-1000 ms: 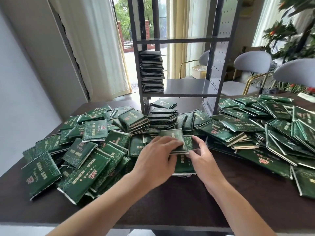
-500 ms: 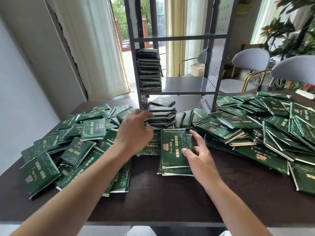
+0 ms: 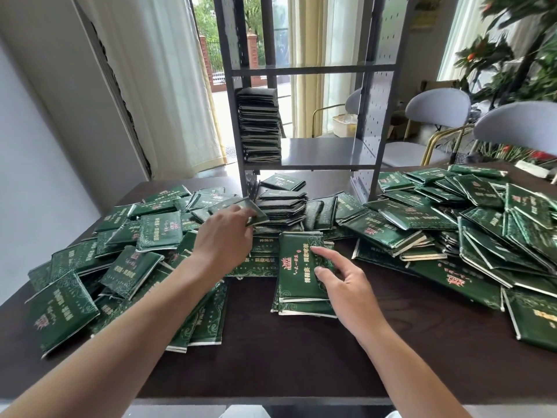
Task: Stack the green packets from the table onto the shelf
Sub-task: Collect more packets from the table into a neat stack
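- On the left half of the table (image 3: 271, 366), loose green packets (image 3: 156, 230) lay heaped at all angles, just beside my left forearm.
- Past that heap, my left hand (image 3: 224, 236) had reached forward and its fingers pinched one packet (image 3: 250, 210), tilted up off the pile, with its far edge touching a low pile (image 3: 281, 206) by the foot of the shelf (image 3: 319, 150).
- In the middle, near the table's front, sat my small stack (image 3: 297, 273), face up, its long axis running away from me toward the shelf.
- My right hand (image 3: 340, 282) rested on that stack's right edge, fingers spread and loosely bent, fingertips touching the top packet; it gripped nothing.
- Straight beyond the small stack stood the shelf, with a tall stack (image 3: 260, 125) against its left post and bare board to the right of it.
- I judged the pinched packet should come back and rightward onto the small stack, turned to match its long axis; the left hand carried it, the right was nearer to steady things.
- On the right, more packets (image 3: 452, 224) lay heaped, well apart from both hands.
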Tool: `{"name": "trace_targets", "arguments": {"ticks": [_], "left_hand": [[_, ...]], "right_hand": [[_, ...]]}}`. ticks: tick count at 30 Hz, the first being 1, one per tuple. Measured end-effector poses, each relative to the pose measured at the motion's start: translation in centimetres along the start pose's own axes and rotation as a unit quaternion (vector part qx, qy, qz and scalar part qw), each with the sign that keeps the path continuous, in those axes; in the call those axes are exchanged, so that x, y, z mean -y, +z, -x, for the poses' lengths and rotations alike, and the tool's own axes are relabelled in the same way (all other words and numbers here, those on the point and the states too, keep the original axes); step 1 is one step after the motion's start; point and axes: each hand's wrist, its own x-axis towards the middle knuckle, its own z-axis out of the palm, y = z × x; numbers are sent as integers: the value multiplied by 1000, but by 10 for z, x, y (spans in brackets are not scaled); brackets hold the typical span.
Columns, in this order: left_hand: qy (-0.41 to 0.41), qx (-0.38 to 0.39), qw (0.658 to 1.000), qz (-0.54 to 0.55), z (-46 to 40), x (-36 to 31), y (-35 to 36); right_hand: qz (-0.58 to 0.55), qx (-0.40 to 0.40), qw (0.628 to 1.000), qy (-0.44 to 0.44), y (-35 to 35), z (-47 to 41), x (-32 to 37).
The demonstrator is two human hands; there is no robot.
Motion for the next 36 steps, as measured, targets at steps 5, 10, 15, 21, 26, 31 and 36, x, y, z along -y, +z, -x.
{"name": "trace_targets", "arguments": {"ticks": [5,10,15,21,26,31,36], "left_hand": [[85,-77,991,72,29,-24,-9],[188,-10,976,106,51,-49,-13],[194,60,973,112,70,-57,-8],[-84,51,972,212,63,-56,-3],[-231,124,824,503,62,-57,3],[-190,112,825,521,67,-61,4],[-147,55,860,486,73,-53,9]], "right_hand": [[-7,4,1000,-11,0,-1,-3],[-52,-9,999,-13,3,-1,-2],[-81,-14,997,9,3,-5,-4],[-73,-15,997,-9,2,0,-4],[-154,3,988,-31,-1,4,0],[-152,25,983,-97,0,6,-1],[-177,37,975,-129,-1,11,-2]]}}
